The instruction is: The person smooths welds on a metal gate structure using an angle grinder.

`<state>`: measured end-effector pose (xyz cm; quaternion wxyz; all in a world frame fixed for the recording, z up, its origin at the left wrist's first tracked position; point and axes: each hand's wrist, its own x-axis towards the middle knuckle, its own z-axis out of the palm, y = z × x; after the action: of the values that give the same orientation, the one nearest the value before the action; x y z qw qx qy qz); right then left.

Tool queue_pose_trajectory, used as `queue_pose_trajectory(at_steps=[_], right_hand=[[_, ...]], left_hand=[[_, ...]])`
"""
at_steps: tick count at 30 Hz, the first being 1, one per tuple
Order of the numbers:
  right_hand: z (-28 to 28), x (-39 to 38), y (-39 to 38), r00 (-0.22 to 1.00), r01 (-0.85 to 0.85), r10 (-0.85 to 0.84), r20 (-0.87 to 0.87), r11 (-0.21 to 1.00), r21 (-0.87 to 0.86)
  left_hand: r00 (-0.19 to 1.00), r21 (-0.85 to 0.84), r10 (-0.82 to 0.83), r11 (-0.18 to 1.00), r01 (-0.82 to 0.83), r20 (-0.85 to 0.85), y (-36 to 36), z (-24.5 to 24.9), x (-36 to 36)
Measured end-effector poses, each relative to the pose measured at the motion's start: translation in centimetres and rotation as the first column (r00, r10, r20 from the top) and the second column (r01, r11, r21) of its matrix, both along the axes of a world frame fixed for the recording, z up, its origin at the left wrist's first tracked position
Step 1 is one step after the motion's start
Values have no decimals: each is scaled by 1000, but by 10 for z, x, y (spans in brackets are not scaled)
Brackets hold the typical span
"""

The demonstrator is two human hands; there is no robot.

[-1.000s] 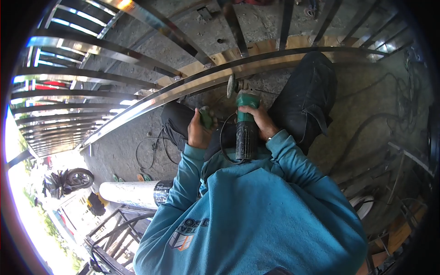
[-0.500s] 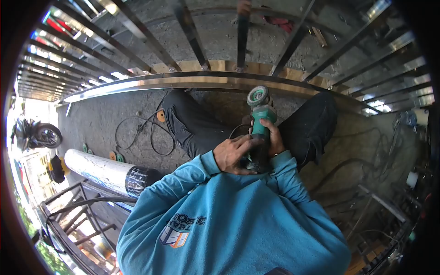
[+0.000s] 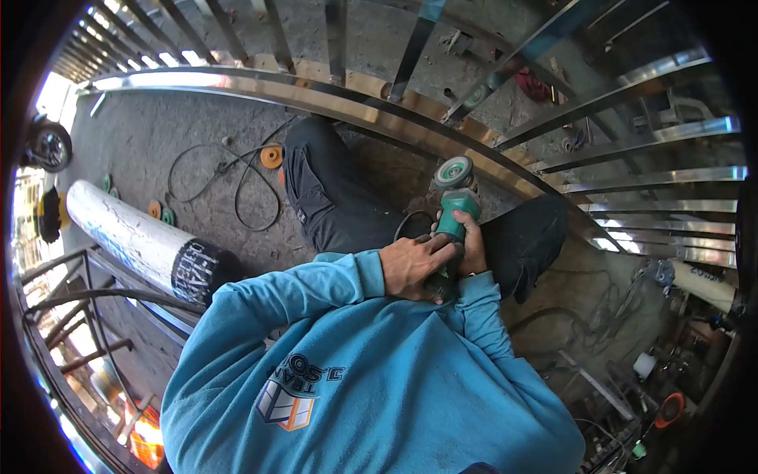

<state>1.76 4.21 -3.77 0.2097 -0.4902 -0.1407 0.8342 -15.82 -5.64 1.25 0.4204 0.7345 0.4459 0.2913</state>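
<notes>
Pairing green housing (image 3: 459, 204) with grey-rimmed disc (image 3: 454, 171), the grinder (image 3: 450, 229).

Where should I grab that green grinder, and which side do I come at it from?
Best gripped around the green body of the grinder, I'd say, coming from the right, as the right hand does now. The narrow body suits wrapped fingers, and the disc sits at the far end, so keep behind it. The left hand covers the rear.

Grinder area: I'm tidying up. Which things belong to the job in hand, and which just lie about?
Job in hand:
grinder, in left hand and right hand
its fitted disc
probably the barred metal frame

Lying about, apparently:
orange disc by the knee
white cylinder
</notes>
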Motion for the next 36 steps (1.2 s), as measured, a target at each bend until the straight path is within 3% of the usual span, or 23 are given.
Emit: queue_pose_trajectory(at_steps=[5, 8, 10, 11, 13, 14, 16, 20, 22, 24, 26, 27, 29, 32, 34, 36], right_hand=[[8, -9, 11, 999, -31, 30, 46, 999, 28], [13, -18, 23, 995, -76, 73, 68, 996, 46], [22, -29, 32, 986, -168, 167, 25, 980, 105], [26, -36, 35, 983, -172, 160, 88, 972, 161], [37, -49, 42, 980, -177, 156, 121, 966, 190], [39, -54, 46, 977, -182, 151, 154, 960, 214], [38, -66, 54, 982, -160, 134, 136, 966, 204], [39, -96, 60, 991, -110, 87, 103, 963, 246], [37, -110, 66, 980, -188, 158, 124, 939, 289], [29, -124, 72, 989, -144, 122, 88, 941, 306], [27, -141, 74, 991, -124, 89, 98, 887, 445], [17, -148, 76, 995, -57, 13, 97, 881, 469], [13, -161, 73, 983, 56, -134, 125, 869, 492], [-20, -168, 86, 977, 39, -142, 157, 851, 524], [13, -171, 77, 956, 80, -196, 219, 891, 446], [9, -173, 80, 953, 38, -160, 257, 906, 421]], left_hand=[[981, -37, 178, 984, -176, 70, -12, 5, 0], [927, -115, 317, 947, -299, 200, -16, 6, 0], [876, -171, 396, 917, -360, 277, -16, 9, -2], [876, -167, 395, 917, -361, 278, -15, 7, -1], [736, -198, 543, 838, -509, 406, -11, 2, 0], [740, -192, 538, 841, -507, 404, -10, 0, 0], [603, -389, 683, 730, -562, 412, -6, 2, -3], [493, -529, 766, 642, -555, 412, 0, 13, -22], [476, -448, 771, 635, -629, 424, 5, 3, -30], [431, -439, 767, 631, -639, 475, 10, -4, -40], [363, -515, 789, 603, -609, 495, 16, 1, -52], [393, -447, 767, 624, -641, 507, 18, -7, -57], [411, -507, 789, 610, -609, 457, 19, -6, -67], [505, -519, 791, 610, -599, 347, 20, 1, -74], [461, -445, 808, 587, -676, 366, 22, -5, -77], [463, -505, 801, 599, -622, 379, 23, -3, -77]])
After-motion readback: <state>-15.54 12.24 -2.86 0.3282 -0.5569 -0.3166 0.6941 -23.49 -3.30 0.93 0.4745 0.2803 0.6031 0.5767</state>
